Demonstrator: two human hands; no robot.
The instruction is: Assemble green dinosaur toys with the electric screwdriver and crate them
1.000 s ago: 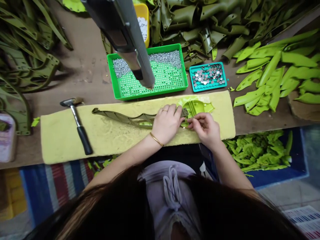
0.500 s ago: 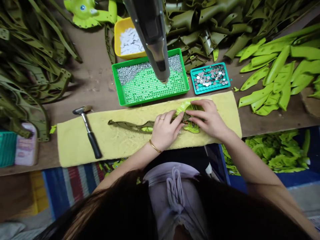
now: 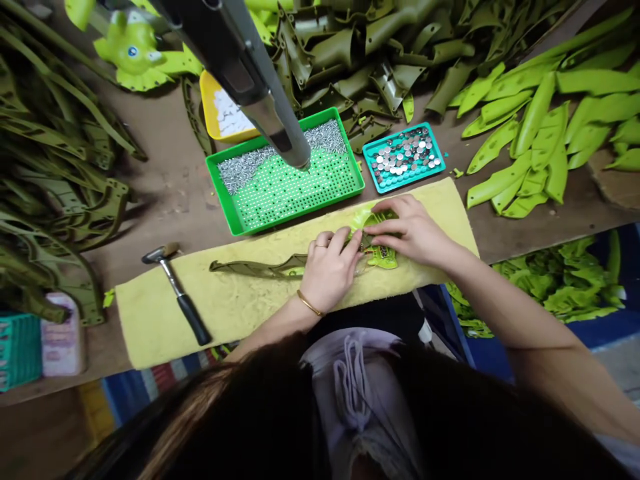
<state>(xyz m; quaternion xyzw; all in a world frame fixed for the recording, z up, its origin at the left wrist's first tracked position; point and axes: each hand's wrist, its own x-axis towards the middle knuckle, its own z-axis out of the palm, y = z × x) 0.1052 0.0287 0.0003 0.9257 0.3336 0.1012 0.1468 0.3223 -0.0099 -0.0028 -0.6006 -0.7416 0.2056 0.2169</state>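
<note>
On the yellow cloth point(image 3: 250, 307) lies a long dark olive plastic part point(image 3: 255, 268) joined to a bright green plastic piece point(image 3: 384, 257). My left hand point(image 3: 333, 263) presses over the middle of this assembly, its fingers closed on the olive part near the green end. From the other side my right hand point(image 3: 407, 230) grips the green end, thumb and fingers bent around it. The fingertips of both hands nearly meet there. What sits under them is hidden. A hammer point(image 3: 177, 293) with a black handle rests on the cloth to the left.
An electric screwdriver point(image 3: 280, 123) hangs over a green tray point(image 3: 295, 200) of screws. Beside it stand a teal tray point(image 3: 405, 170) of round metal discs and a yellow bin point(image 3: 213, 110) of white pieces. Olive parts point(image 3: 320, 60) and green parts point(image 3: 535, 147) lie piled around.
The camera view has shifted and tilted, so the trays and screwdriver appear further left. Both hands stay on the same plastic assembly, with only slight finger movement.
</note>
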